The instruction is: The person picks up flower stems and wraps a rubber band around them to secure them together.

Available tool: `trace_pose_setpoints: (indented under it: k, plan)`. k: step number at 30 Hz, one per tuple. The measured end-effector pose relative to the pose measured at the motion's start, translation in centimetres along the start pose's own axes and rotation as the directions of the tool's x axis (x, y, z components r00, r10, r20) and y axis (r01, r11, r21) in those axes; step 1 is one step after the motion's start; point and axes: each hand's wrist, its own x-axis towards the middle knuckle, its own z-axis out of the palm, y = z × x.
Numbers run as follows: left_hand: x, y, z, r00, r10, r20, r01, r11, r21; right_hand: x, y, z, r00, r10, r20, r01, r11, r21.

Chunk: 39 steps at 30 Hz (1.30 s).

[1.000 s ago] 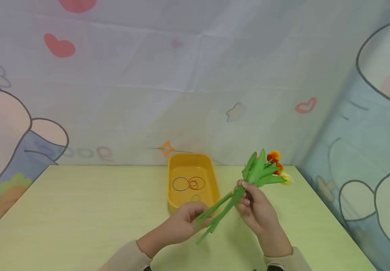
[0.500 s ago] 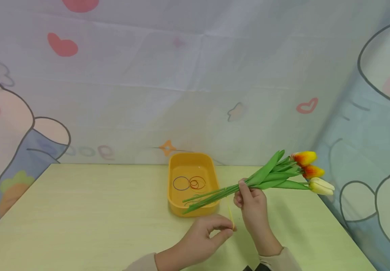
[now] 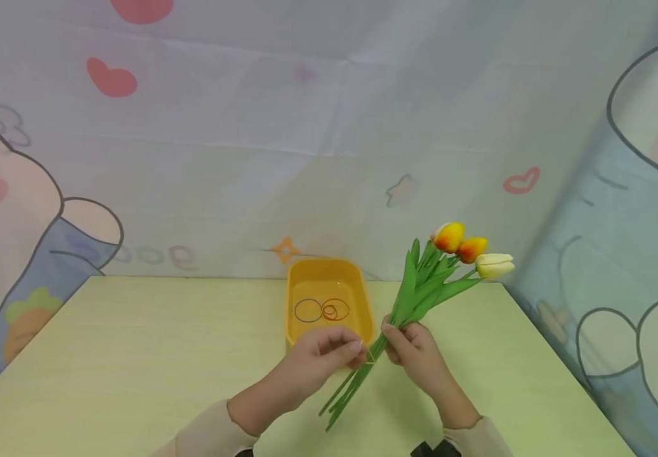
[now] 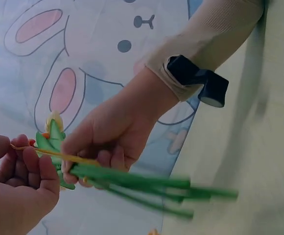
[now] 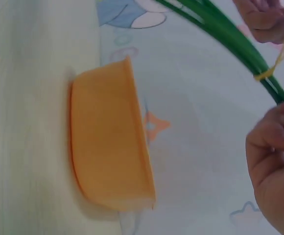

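My right hand grips a bunch of artificial tulips by the green stems, just under the leaves. Two orange-yellow blooms and a cream one point up and right. Left of the stems, my left hand pinches a yellow rubber band between thumb and fingers. In the right wrist view the band loops round the stems and stretches toward the left hand. The left wrist view shows the band pulled taut between the left hand and the stems.
A yellow tray stands behind the hands near the table's back edge, with blue and red rubber bands in it. A printed cloth hangs behind the pale table.
The flowers turned from lying nearly level to a steeper slant, blooms up. My left hand, with the yellow band, moved from below the stems up and left, over the tray's front edge.
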Motion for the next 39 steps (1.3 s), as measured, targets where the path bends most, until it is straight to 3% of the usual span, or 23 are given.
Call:
trace_pose_setpoints:
  k: [4, 8, 12, 17, 19, 22, 24, 26, 28, 30, 32, 33, 35, 39]
  plan:
    - [0.0, 0.2, -1.6, 0.997, 0.013, 0.076, -0.013, 1.0, -0.007, -0.1, -0.3, -0.4, 0.978, -0.037, 0.206, -0.006, 0.979, 0.205]
    - [-0.2, 0.0, -2.6, 0.984, 0.051, 0.17, -0.048, 0.999, -0.02, -0.1, -0.5, -0.5, 0.927, -0.101, 0.361, -0.074, 0.895, 0.441]
    - [-0.4, -0.1, -2.9, 0.972, 0.072, 0.224, -0.068, 0.997, -0.025, -0.2, -0.6, -0.5, 0.888, -0.165, 0.428, -0.127, 0.808, 0.576]
    - [-0.5, -0.4, -3.3, 0.973, 0.081, 0.215, -0.081, 0.997, -0.011, -0.3, -0.8, -0.4, 0.862, -0.263, 0.434, -0.126, 0.718, 0.684]
    - [-0.5, -0.7, -3.5, 0.973, 0.095, 0.209, -0.096, 0.995, -0.003, -0.3, -1.0, -0.5, 0.86, -0.291, 0.42, -0.139, 0.658, 0.74]
    - [-0.4, -1.6, -3.7, 0.969, 0.133, 0.21, -0.137, 0.991, 0.005, -0.4, -1.4, -0.5, 0.864, -0.306, 0.399, -0.199, 0.521, 0.83]
    - [-0.4, -2.4, -3.7, 0.965, 0.162, 0.208, -0.166, 0.986, 0.003, -0.4, -1.7, -0.6, 0.879, -0.291, 0.379, -0.237, 0.424, 0.874]
    - [-0.3, -3.1, -3.4, 0.966, 0.17, 0.195, -0.174, 0.985, 0.004, -0.5, -2.0, -0.6, 0.898, -0.268, 0.349, -0.248, 0.347, 0.905]
    - [-0.2, -3.9, -3.0, 0.969, 0.167, 0.181, -0.171, 0.985, 0.009, -0.5, -2.2, -0.6, 0.925, -0.229, 0.303, -0.232, 0.291, 0.928]
    - [-0.1, -4.5, -2.5, 0.978, 0.131, 0.161, -0.137, 0.99, 0.031, -0.5, -2.4, -0.5, 0.958, -0.176, 0.226, -0.168, 0.294, 0.941]
    - [0.0, -4.8, -1.9, 0.988, 0.083, 0.134, -0.092, 0.994, 0.059, -0.5, -2.6, -0.2, 0.986, -0.109, 0.128, -0.085, 0.333, 0.939]
    - [0.0, -4.8, -1.5, 0.993, 0.043, 0.111, -0.05, 0.997, 0.061, -0.5, -2.7, 0.0, 0.995, -0.076, 0.072, -0.038, 0.38, 0.924]
    - [0.0, -4.7, -0.8, 0.998, -0.009, 0.059, 0.005, 0.998, 0.065, -0.5, -2.9, 0.4, 0.999, -0.015, -0.05, 0.051, 0.502, 0.864]
    - [0.1, -4.8, 0.5, 0.999, -0.025, -0.035, 0.026, 0.999, 0.032, -0.4, -3.3, 1.3, 0.966, 0.072, -0.246, 0.122, 0.717, 0.687]
